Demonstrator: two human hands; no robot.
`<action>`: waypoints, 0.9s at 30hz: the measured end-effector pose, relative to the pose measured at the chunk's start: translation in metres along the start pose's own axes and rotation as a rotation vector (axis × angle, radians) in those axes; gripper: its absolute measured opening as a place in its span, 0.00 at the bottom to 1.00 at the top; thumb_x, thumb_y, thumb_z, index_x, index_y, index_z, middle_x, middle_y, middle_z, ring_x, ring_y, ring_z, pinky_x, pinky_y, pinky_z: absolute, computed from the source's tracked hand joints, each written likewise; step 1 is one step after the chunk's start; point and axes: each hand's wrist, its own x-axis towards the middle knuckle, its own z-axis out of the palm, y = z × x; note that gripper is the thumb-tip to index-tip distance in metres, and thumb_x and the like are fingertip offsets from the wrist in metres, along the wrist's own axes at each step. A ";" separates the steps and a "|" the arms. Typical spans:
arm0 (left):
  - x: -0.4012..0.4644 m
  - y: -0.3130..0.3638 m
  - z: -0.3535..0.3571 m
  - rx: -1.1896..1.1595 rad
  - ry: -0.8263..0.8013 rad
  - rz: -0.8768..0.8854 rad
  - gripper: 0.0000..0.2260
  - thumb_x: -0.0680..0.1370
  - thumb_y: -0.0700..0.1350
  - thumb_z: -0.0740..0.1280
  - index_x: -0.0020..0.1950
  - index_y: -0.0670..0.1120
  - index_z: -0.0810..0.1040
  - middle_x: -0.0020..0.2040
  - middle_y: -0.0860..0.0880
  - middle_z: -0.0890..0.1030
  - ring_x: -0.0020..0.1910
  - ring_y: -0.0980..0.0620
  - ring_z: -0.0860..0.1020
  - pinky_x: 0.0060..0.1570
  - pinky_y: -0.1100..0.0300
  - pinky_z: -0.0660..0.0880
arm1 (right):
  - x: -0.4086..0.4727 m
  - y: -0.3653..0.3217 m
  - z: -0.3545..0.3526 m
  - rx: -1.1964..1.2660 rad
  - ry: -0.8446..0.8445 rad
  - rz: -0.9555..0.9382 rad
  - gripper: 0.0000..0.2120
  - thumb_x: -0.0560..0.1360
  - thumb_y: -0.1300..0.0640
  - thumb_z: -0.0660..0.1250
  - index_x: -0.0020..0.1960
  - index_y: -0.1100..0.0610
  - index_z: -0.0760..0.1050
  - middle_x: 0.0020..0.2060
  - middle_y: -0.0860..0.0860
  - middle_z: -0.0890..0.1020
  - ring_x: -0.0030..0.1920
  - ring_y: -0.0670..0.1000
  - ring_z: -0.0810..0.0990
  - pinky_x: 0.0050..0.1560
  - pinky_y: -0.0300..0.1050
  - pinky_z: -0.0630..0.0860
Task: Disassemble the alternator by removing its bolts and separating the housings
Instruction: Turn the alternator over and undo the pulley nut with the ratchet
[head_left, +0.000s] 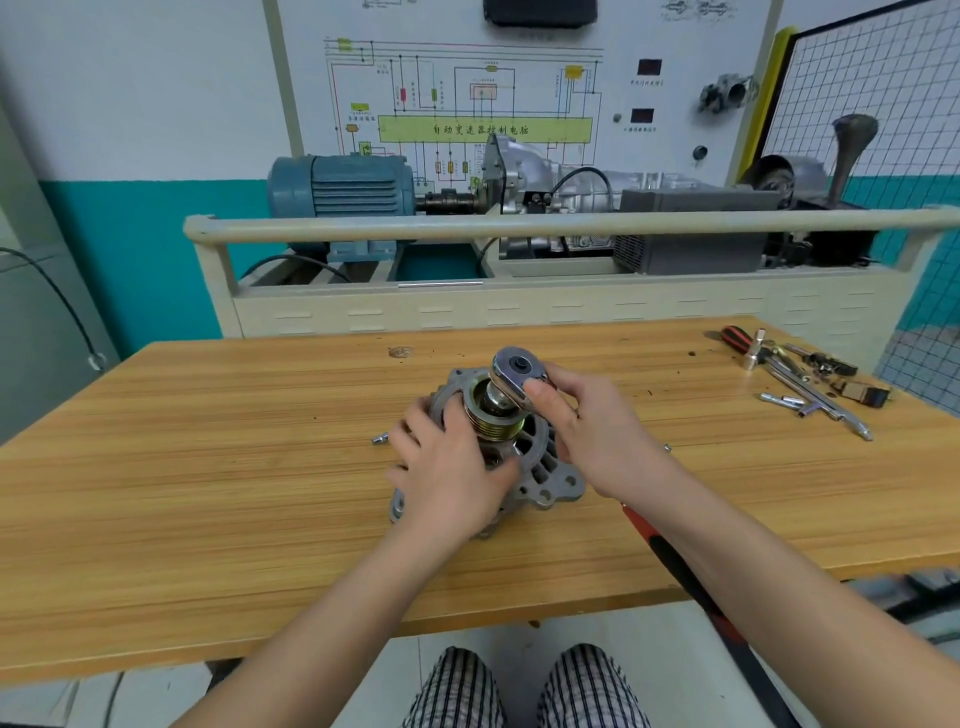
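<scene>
Both my hands are on the alternator (540, 478), which sits pulley-up near the middle of the wooden table (208, 467). My left hand (452, 467) lies across its housing at 9 o'clock, fingers curled against the pulley (491, 423). My right hand (587, 431), at 3 o'clock, grips the ratchet head (514, 371) seated atop the pulley, thumb pressing it. A loose bolt (380, 440) lies at 9 o'clock. Spare tools (800, 379) are scattered at 2 o'clock.
</scene>
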 end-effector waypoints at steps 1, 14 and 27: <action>0.002 -0.005 -0.005 0.026 0.019 0.024 0.37 0.70 0.63 0.70 0.71 0.49 0.59 0.69 0.43 0.58 0.68 0.43 0.56 0.63 0.45 0.60 | 0.001 0.000 -0.002 0.017 -0.002 0.016 0.16 0.82 0.51 0.56 0.66 0.53 0.74 0.20 0.30 0.71 0.23 0.30 0.70 0.26 0.28 0.64; 0.027 -0.018 -0.016 -0.168 -0.121 0.284 0.48 0.60 0.70 0.69 0.75 0.50 0.62 0.72 0.50 0.66 0.72 0.48 0.63 0.69 0.47 0.66 | -0.006 -0.003 0.011 0.057 -0.084 0.017 0.14 0.83 0.50 0.53 0.67 0.48 0.66 0.22 0.41 0.71 0.17 0.40 0.68 0.17 0.30 0.61; 0.027 0.000 -0.005 -0.037 0.122 0.180 0.40 0.59 0.70 0.54 0.66 0.51 0.70 0.63 0.47 0.75 0.58 0.41 0.74 0.58 0.48 0.70 | 0.018 -0.003 0.024 -0.481 0.166 0.071 0.21 0.81 0.39 0.44 0.55 0.53 0.66 0.38 0.50 0.78 0.41 0.55 0.77 0.43 0.51 0.74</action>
